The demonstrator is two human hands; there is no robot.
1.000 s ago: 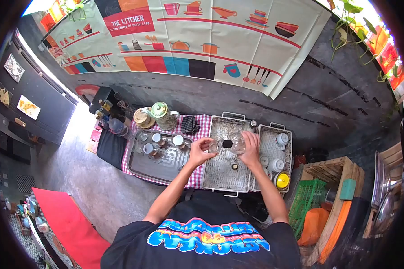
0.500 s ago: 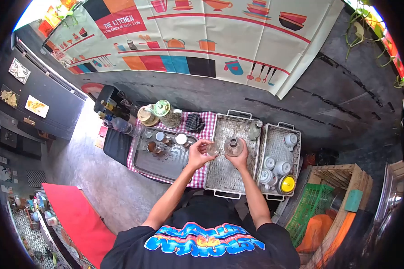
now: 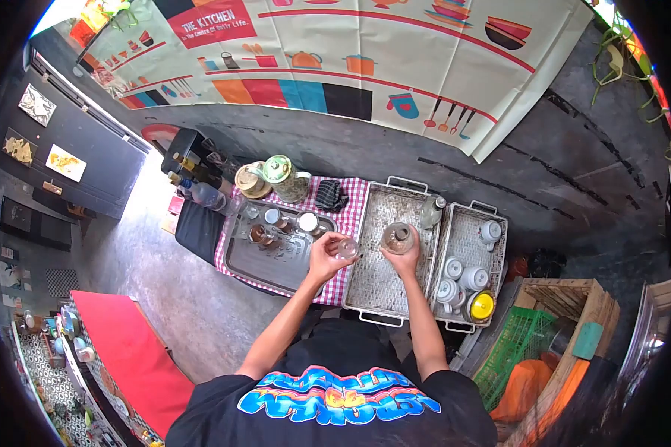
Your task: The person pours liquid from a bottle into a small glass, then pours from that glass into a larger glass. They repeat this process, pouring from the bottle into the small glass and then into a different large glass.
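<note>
My left hand [image 3: 326,260] is wrapped round a small clear glass piece [image 3: 347,249], over the left edge of the larger woven tray [image 3: 376,276]. A round clear glass bottle [image 3: 397,237] with a dark neck is in my right hand [image 3: 406,259], above the same tray. The two glass objects are apart. Behind my right hand, a clear bottle [image 3: 431,212] stands at the tray's back right corner. Left of my left hand, a white-lidded jar [image 3: 308,222] rests on the dark metal tray [image 3: 268,267].
A smaller woven tray [image 3: 461,237] on the right holds several white cups and a yellow-lidded jar [image 3: 482,305]. A green-lidded glass jar [image 3: 288,179] and a black cloth [image 3: 331,195] lie at the back of the checked cloth [image 3: 356,195]. A wooden crate [image 3: 574,298] stands at right.
My hands have moved apart, the left one leftward with the small glass piece and the right one rightward with the round bottle. The camera view has shifted slightly.
</note>
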